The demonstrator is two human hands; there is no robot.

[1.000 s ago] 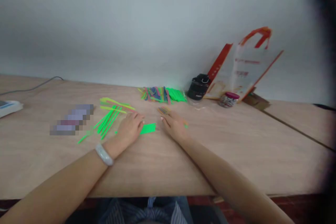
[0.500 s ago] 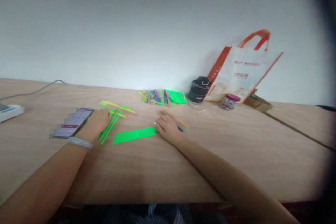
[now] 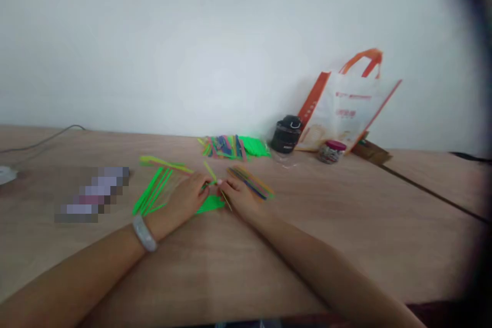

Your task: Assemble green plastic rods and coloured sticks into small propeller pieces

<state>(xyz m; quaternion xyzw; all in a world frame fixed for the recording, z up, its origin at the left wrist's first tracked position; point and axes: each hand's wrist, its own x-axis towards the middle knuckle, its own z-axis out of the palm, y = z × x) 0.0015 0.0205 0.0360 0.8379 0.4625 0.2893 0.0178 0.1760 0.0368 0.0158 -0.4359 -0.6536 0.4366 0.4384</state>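
Observation:
My left hand (image 3: 192, 192) and my right hand (image 3: 235, 193) are close together, fingers curled in a pinch. A thin yellow strip (image 3: 209, 170) pokes out beyond the fingertips, and a narrow yellowish length also shows below my right fingers; whether they are one piece I cannot tell. Under the hands lies a band of bright green strips (image 3: 210, 206), partly covered. Loose green strips (image 3: 154, 192) lie left of my left hand, with yellow and pink strips (image 3: 165, 164) behind them. A bundle of mixed-colour strips (image 3: 251, 183) rests beside my right hand.
A pixelated phone (image 3: 94, 192) lies at left. Along the wall are a pile of coloured strips (image 3: 225, 147), a black bottle (image 3: 286, 136), a jar with a dark pink lid (image 3: 332, 151) and a white-and-orange bag (image 3: 342, 107). A cardboard piece (image 3: 371, 152) lies behind at right.
My left hand has moved right from the loose strips to meet my right hand over the green band. A yellow strip now shows between the fingertips. The view has shifted slightly.

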